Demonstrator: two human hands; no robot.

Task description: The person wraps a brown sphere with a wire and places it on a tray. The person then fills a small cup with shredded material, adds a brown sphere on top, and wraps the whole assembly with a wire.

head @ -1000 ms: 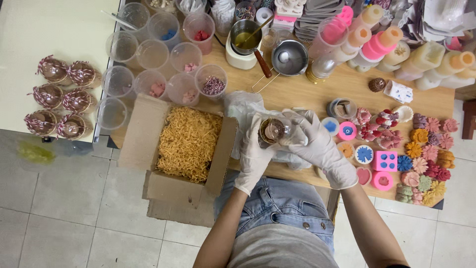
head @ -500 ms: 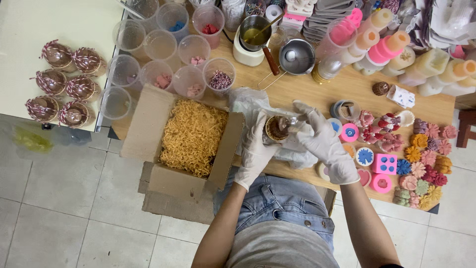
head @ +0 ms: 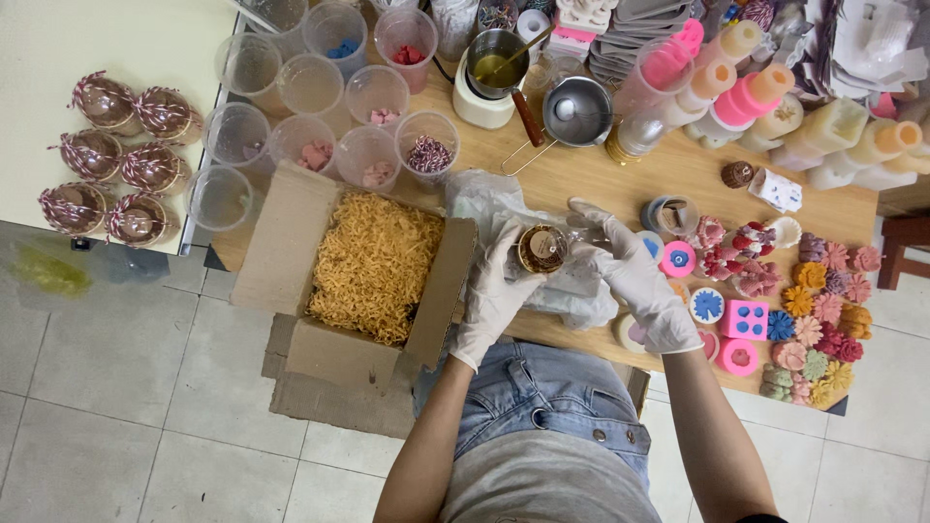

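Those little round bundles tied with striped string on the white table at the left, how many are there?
6, all on the white table, in three rows of two: top pair, middle pair, bottom pair. None looks hidden.

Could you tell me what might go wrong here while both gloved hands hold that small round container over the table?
The left hand and right hand hold the small round container above crumpled clear plastic; gloves on a smooth container might slip, so it could drop. The open cardboard box of yellow shreds overhangs the table edge and might tip if bumped.
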